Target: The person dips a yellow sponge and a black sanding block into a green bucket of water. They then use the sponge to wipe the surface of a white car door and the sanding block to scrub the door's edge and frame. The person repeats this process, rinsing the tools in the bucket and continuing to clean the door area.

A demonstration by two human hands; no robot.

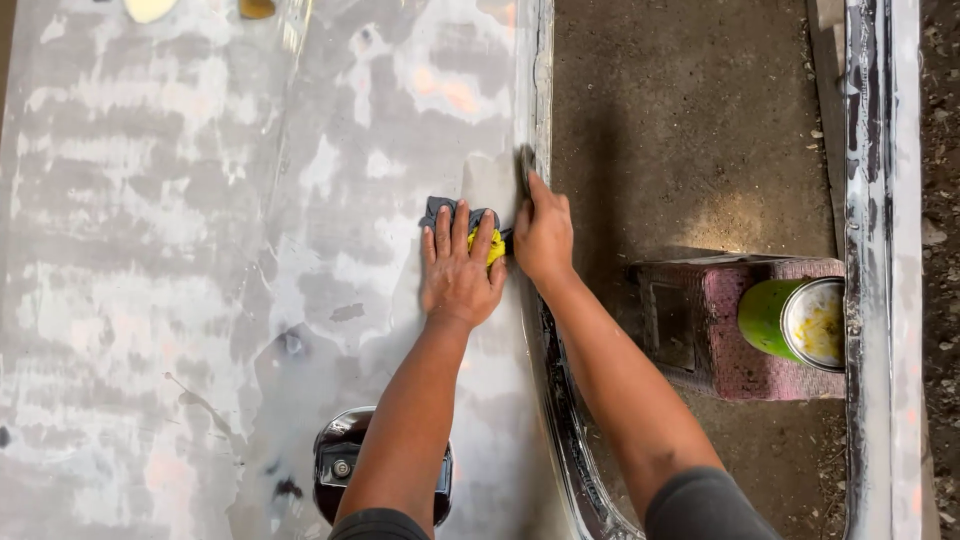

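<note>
Grey-and-yellow sanding pad under flat, unclenched left hand, right hand grip open on sanded panel

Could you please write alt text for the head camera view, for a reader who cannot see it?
Seen from above, the left hand presses a grey and yellow pad flat on a sanded grey panel, while the right hand rests on the panel's edge. To the right, a green can lies on a brick on the dirt ground.
</note>
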